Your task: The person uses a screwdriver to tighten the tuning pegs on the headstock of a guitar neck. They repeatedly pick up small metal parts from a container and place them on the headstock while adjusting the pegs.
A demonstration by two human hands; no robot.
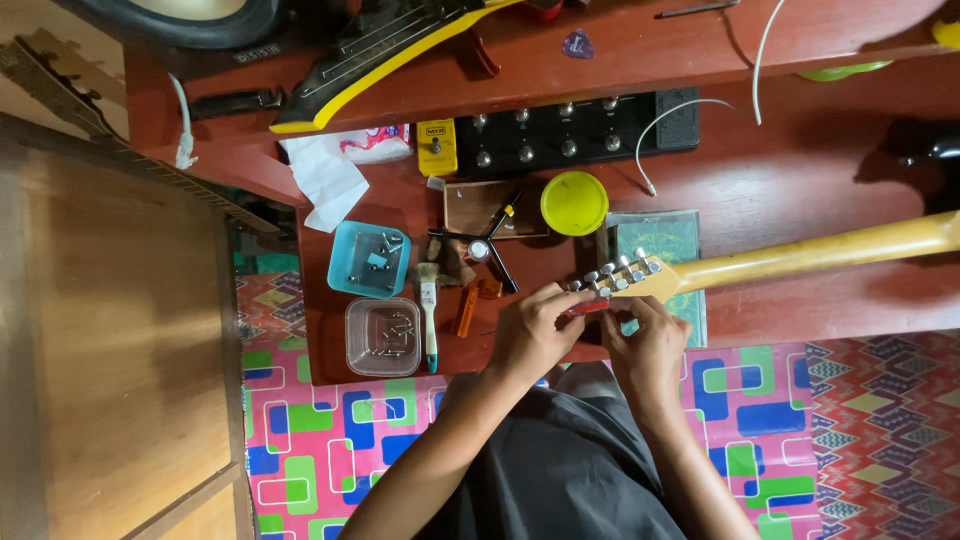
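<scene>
From the head camera, both hands meet at the guitar headstock [625, 277], a pale yellow glossy wood piece studded with a row of shiny metal tuning pegs, lying near the front edge of the dark red wooden table [800, 170]. The left hand [530, 335] curls its fingers around a small red tool [588, 306], pinching it against the headstock's underside. The right hand [648, 345] is half closed, fingertips pressing at the same spot from below; whether it actually grips anything is hard to tell. The guitar neck [820, 255] runs off smooth and lacquered toward the table's right edge. Toward the table's left end sit a square teal plastic tub [368, 259] with small metal screws and, closer to the front edge, a clear plastic container [383, 337] with more. Beside those lies a small bristle brush [428, 310], and a round yellow lid [574, 203] sits further back, in front of a black pedal board [570, 135].
</scene>
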